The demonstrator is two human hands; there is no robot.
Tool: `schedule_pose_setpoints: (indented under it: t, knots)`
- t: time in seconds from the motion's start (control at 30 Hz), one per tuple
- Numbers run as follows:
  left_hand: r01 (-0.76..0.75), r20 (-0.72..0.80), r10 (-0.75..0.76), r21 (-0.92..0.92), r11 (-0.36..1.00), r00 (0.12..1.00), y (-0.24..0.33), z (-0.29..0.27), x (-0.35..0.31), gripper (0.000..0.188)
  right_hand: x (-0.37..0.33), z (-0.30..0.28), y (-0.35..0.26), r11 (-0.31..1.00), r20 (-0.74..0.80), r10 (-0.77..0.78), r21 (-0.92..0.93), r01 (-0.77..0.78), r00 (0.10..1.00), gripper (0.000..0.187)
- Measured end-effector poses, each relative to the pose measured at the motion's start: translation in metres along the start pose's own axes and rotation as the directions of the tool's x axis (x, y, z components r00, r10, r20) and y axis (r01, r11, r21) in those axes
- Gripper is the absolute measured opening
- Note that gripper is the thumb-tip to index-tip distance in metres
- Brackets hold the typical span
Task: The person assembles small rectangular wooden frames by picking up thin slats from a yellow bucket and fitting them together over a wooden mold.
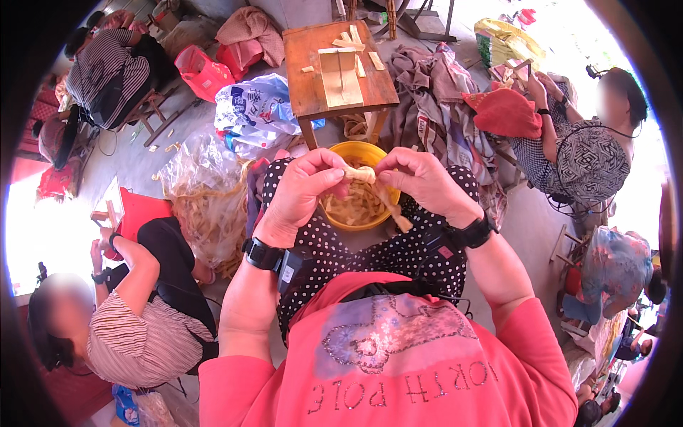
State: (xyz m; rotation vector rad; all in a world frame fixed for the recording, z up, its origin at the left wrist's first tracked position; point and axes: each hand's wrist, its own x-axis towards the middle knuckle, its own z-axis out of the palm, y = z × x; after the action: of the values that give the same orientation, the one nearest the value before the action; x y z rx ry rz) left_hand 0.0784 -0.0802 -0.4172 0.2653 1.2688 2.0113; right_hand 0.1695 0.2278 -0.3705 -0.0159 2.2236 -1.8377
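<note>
A pale yellow strip [361, 174], seemingly looped or knotted in its middle, is stretched between my two hands. My left hand [304, 183] pinches its left end between thumb and fingers. The right side of the loop is pinched in my right hand [430, 181], and a loose tail of the strip hangs below toward my lap. Directly under my hands sits a yellow basin [351, 147] between my knees, holding many similar pale pieces [350, 206]. What material the strips are made of I cannot tell.
Ahead stands a small wooden table [302, 92] bearing a board with an upright blade-like piece and several strips. A clear plastic bag [206, 192] of strips lies at left, beside a blue-and-white bag [252, 107]. Cloths [434, 92] are piled at right. Other people sit working on both sides.
</note>
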Motion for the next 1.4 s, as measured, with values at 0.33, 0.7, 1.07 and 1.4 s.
schedule_pose_setpoints:
  t: [0.33, 0.7, 1.07, 1.4]
  knots:
    - [-0.093, 0.017, 0.093, 0.335, 0.937, 0.996, 0.011, -0.015, 0.042, 0.033, 0.039, -0.012, 0.027, 0.998, 0.008, 0.024, -0.062, -0.024, 1.000, 0.030]
    - [0.032, 0.138, -0.094, 0.399, 0.916, 0.986, 0.017, -0.038, 0.114, 0.021, 0.092, -0.041, 0.038, 0.961, 0.145, 0.235, 0.113, -0.252, 0.961, 0.035]
    - [0.061, 0.069, -0.079, 0.239, 0.969, 0.994, 0.012, -0.079, 0.202, 0.017, 0.197, -0.089, 0.088, 0.670, 0.390, 0.348, 0.533, -0.517, 0.853, 0.032]
    - [0.064, -0.103, -0.028, 0.359, 0.931, 0.994, 0.017, -0.173, 0.346, 0.020, 0.363, -0.137, 0.125, 0.998, 0.057, 0.059, -0.017, -0.058, 0.997, 0.022]
